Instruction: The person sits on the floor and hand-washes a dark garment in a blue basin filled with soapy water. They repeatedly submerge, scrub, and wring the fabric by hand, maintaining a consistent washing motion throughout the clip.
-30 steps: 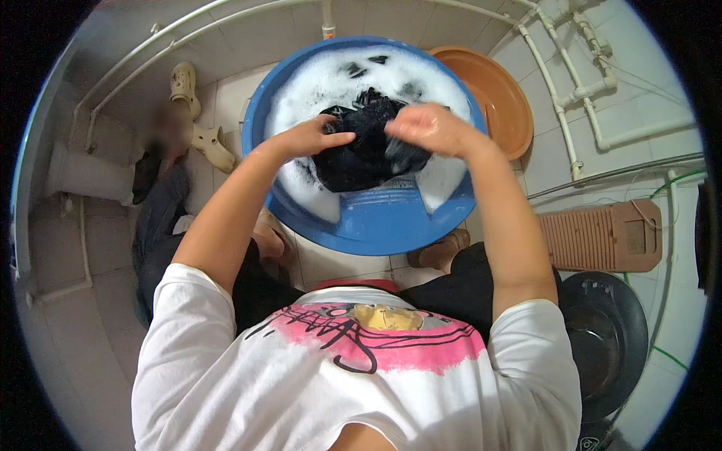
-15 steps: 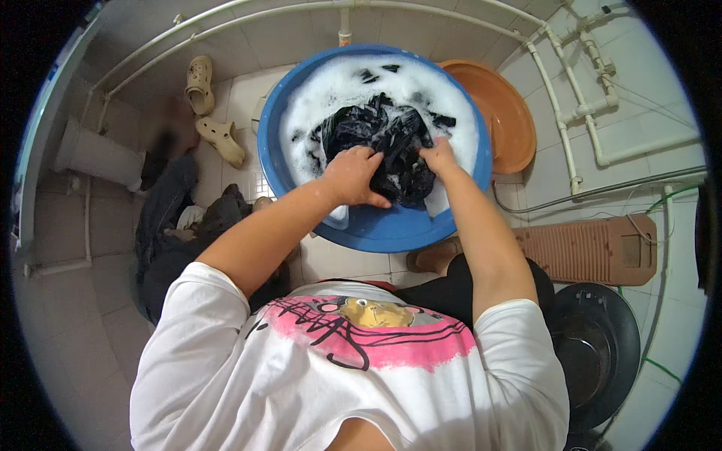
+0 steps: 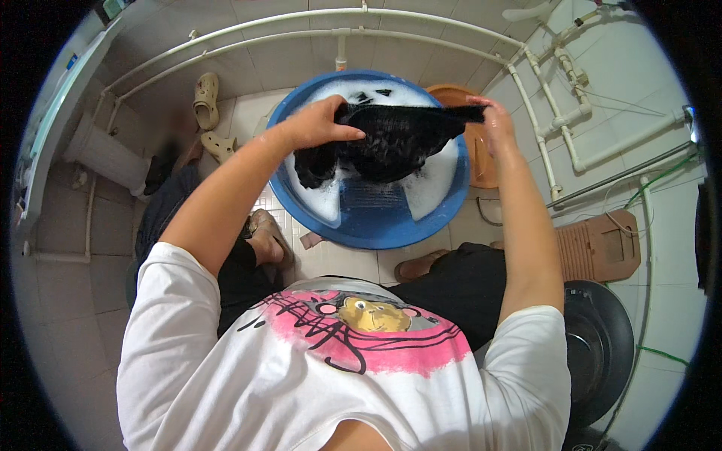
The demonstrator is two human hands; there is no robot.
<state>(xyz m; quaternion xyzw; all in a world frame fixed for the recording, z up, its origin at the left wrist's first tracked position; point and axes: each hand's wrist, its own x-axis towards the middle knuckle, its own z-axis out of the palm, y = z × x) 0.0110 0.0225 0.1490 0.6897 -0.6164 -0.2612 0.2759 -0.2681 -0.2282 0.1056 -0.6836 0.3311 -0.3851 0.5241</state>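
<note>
A wet black garment [image 3: 398,143] is stretched out above the blue basin [image 3: 391,236], its upper edge pulled nearly straight. My left hand [image 3: 320,126] is closed on its left end, with the thumb lying over the cloth. At the other end, my right hand [image 3: 496,131] grips a narrow part of it, out past the basin's right rim. The garment's lower part droops over white suds [image 3: 436,188], and I cannot tell whether it touches them. Washboard ridges [image 3: 374,195] show in the basin's near side. Small dark bits of cloth [image 3: 365,98] poke through the foam at the back.
An orange basin [image 3: 481,161] sits behind the blue one at right. A brown washboard [image 3: 602,248] and a black basin [image 3: 598,353] are at lower right. Beige clogs [image 3: 206,101] stand at left, near dark fabric [image 3: 162,214]. White pipes [image 3: 421,34] run along the walls.
Both hands have lifted the black garment out of the suds and moved apart, spreading it. The right hand has gone right and up, and the basin's washboard now shows.
</note>
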